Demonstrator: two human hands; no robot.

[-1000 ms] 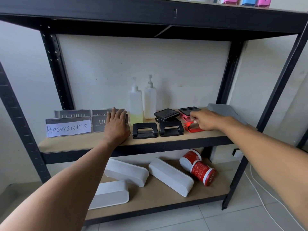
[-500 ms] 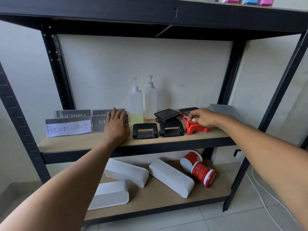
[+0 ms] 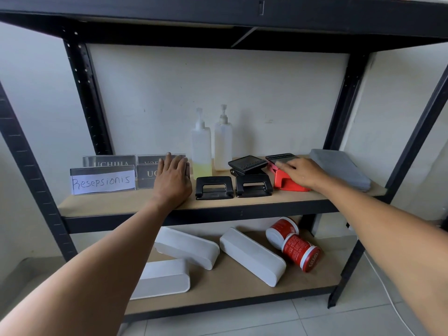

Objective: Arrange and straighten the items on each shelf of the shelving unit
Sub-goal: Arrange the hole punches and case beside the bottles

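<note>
On the middle shelf (image 3: pixel 121 204) a red hole punch (image 3: pixel 284 183) stands at the right of two black hole punches (image 3: pixel 214 187) (image 3: pixel 253 185). My right hand (image 3: pixel 299 172) lies on top of the red punch, fingers curled over it. My left hand (image 3: pixel 172 179) rests flat, fingers together, against a grey name plate (image 3: pixel 146 174) at the shelf's front. Behind the punches lie a black calculator (image 3: pixel 247 164) and a second dark one (image 3: pixel 281 158). Two pump bottles (image 3: pixel 201 146) (image 3: pixel 223 144) stand at the back.
A "Resepsionis" sign (image 3: pixel 103 181) and more name plates (image 3: pixel 109 161) stand at the left. A grey pad (image 3: pixel 339 168) lies at the right end. The lower shelf (image 3: pixel 218 284) holds three white boxes (image 3: pixel 252 255) askew and two red cans (image 3: pixel 300 252) on their sides.
My right hand turned the red hole punch upright and square beside the black ones, then slid back over its top. My left hand has stayed on the name plate.
</note>
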